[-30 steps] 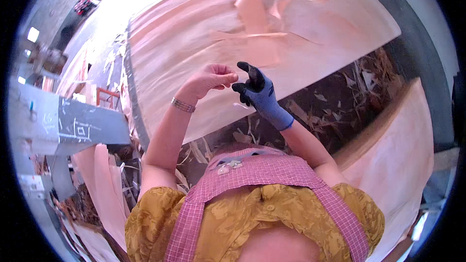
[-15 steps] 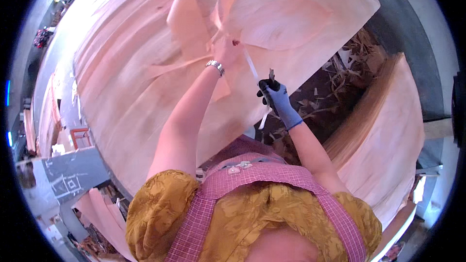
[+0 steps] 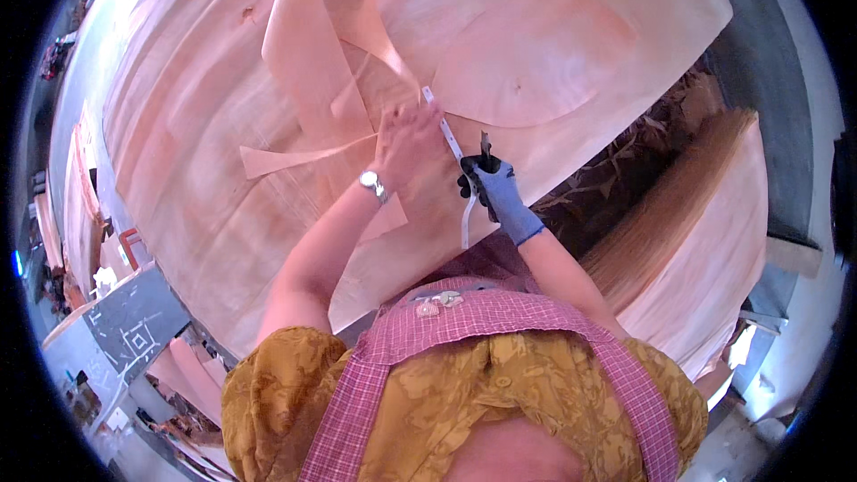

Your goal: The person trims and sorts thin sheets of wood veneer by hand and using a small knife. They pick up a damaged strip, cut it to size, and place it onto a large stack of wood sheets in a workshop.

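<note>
The palm of the bare left hand (image 3: 411, 136) is turned from view against the broad pale sheet (image 3: 536, 54), and whatever lies beneath it cannot be told. The gloved right hand (image 3: 495, 192) covers the lower part of a dark tool (image 3: 485, 143), leaving only a short tip exposed and its kind uncertain. Gloved fingers also mask a stretch of the narrow white strip (image 3: 451, 137), whose markings are too small to read. The sheet runs out past the upper edge. Scraps (image 3: 600, 189) in the shadowed gap blur together, the wearer's sleeve (image 3: 656, 393) hides part of the stack at right (image 3: 714, 241), and clutter at far left (image 3: 58, 58) is indistinct.
</note>
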Demonstrator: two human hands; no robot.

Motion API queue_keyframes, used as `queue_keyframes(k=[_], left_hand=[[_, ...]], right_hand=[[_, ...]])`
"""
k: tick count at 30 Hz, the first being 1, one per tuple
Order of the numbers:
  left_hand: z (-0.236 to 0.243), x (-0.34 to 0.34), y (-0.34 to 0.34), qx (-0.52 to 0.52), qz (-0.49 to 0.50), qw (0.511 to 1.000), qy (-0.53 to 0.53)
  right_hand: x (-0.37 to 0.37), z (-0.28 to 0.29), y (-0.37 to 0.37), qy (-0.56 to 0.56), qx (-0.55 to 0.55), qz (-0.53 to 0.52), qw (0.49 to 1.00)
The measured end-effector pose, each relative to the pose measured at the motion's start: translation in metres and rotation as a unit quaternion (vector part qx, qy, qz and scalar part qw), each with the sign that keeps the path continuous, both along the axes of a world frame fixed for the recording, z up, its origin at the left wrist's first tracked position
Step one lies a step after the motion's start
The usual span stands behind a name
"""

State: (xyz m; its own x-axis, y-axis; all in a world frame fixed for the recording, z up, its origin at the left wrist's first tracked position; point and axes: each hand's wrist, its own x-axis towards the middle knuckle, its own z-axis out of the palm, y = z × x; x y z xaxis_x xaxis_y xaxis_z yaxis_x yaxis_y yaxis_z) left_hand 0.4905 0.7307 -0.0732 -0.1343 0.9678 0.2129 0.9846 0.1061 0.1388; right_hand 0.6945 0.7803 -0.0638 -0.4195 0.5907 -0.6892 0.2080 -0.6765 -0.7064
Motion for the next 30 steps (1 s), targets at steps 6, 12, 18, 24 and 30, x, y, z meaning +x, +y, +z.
queue_keyframes(k=[6, 12, 18, 24, 30], left_hand=[[0.001, 0.008, -0.02, -0.052, -0.02, 0.998, -0.004], [0.024, 0.014, -0.016, -0.098, 0.02, 0.995, -0.022], [0.06, 0.04, 0.075, -0.119, 0.132, 0.984, -0.03], [0.02, 0.029, 0.21, 0.045, 0.059, 0.997, -0.029], [0.002, 0.03, 0.249, -0.015, 0.025, 0.998, -0.052]], right_hand=[[0.01, 0.01, 0.047, -0.112, 0.23, 0.248, 0.934], [-0.02, 0.046, 0.178, -0.05, 0.305, 0.218, 0.926], [-0.043, -0.004, 0.307, 0.006, 0.173, 0.129, 0.977], [-0.05, -0.013, 0.31, 0.014, 0.105, 0.16, 0.981], [-0.042, -0.037, 0.342, -0.043, 0.389, 0.233, 0.89]])
